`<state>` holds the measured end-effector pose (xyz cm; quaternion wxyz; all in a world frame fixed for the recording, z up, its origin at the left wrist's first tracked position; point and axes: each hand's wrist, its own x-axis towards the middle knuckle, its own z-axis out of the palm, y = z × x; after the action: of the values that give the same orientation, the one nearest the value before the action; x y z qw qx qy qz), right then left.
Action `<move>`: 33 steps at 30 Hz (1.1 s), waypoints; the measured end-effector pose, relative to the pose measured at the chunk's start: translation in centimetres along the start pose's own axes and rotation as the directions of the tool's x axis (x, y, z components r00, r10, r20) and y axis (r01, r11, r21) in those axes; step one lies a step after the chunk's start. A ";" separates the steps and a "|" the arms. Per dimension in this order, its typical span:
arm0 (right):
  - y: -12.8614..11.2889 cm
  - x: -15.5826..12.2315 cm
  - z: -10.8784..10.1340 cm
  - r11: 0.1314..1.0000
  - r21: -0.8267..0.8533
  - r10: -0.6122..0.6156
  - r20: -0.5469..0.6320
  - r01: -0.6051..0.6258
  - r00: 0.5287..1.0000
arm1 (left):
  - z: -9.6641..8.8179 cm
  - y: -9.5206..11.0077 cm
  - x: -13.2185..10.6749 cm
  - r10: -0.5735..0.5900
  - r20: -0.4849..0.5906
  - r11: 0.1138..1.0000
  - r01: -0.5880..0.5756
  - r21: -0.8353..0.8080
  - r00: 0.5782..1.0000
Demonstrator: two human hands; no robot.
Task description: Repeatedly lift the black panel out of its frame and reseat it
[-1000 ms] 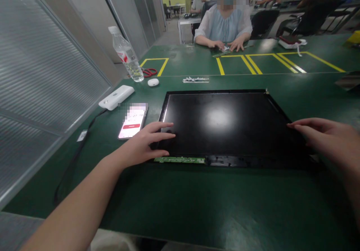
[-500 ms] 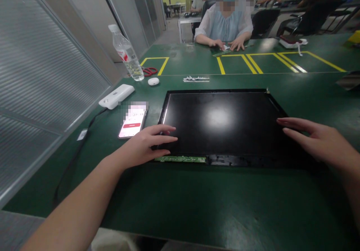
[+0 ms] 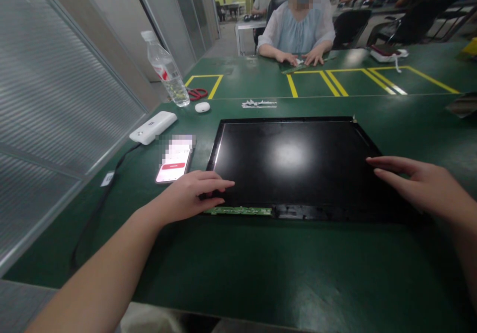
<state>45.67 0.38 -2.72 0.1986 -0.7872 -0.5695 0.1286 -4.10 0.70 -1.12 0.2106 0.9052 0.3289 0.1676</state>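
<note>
A black display panel [image 3: 290, 166] lies flat on the green table in front of me, its glossy face up with a bright reflection in the middle. Along its near edge runs a narrow green circuit board [image 3: 240, 211]. My left hand [image 3: 199, 191] rests over the panel's near left corner, fingers stretched out and grasping nothing. At the right side my right hand [image 3: 413, 181] is held with fingers extended and thumb a little apart, the fingertips at the panel's right border. Whether those fingertips press on it I cannot tell.
Left of the panel lie a lit phone [image 3: 174, 161], a white power bank [image 3: 152, 126] with a black strap, and a white earbud case [image 3: 202, 107]. A water bottle [image 3: 167, 72] and red-handled scissors [image 3: 197, 93] stand behind. White strips [image 3: 259, 104] lie beyond; a person [image 3: 300, 35] sits opposite.
The fingers of my left hand have drawn closer together, the index finger bending down toward the panel. My right hand and the panel have hardly moved.
</note>
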 end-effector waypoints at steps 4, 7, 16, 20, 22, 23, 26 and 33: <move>0.0 -0.1 -0.1 1.000 -0.012 0.018 0.000 -0.018 1.000 | 0.0 0.1 0.1 -0.025 0.005 1.000 0.025 0.002 1.000; -0.2 -0.3 -0.1 1.000 -0.002 0.027 0.011 -0.027 1.000 | 0.0 0.0 0.1 -0.066 0.012 0.998 0.066 -0.010 0.998; -1.5 -0.9 -1.1 0.969 0.168 0.204 -0.123 -0.182 0.971 | -0.1 -0.2 0.1 -0.117 -0.173 0.988 0.131 0.076 0.978; -0.7 -0.5 -1.1 0.956 0.190 0.252 -0.151 -0.222 0.956 | -0.1 -0.5 0.3 -0.246 -0.355 0.932 0.320 0.167 0.902; -0.2 -0.2 -1.0 0.957 0.202 0.238 -0.129 -0.210 0.963 | 0.0 -0.9 0.3 -0.309 -0.391 0.902 0.398 0.169 0.867; 0.0 -0.2 -0.9 0.958 0.206 0.228 -0.125 -0.200 0.966 | 0.1 -1.1 0.3 -0.339 -0.393 0.888 0.428 0.166 0.855; 0.0 -0.2 -0.8 0.963 0.208 0.201 -0.118 -0.173 0.972 | 0.4 -1.7 0.2 -0.402 -0.350 0.862 0.479 0.166 0.846; -0.6 -0.2 -0.6 0.977 0.157 0.155 -0.055 -0.145 0.986 | 1.2 -2.5 0.1 -0.446 -0.292 0.851 0.502 0.152 0.846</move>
<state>45.36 0.27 -1.86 0.2668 -0.8143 -0.4900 0.1599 -4.83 2.13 -3.29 0.1005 0.7848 0.5835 0.1829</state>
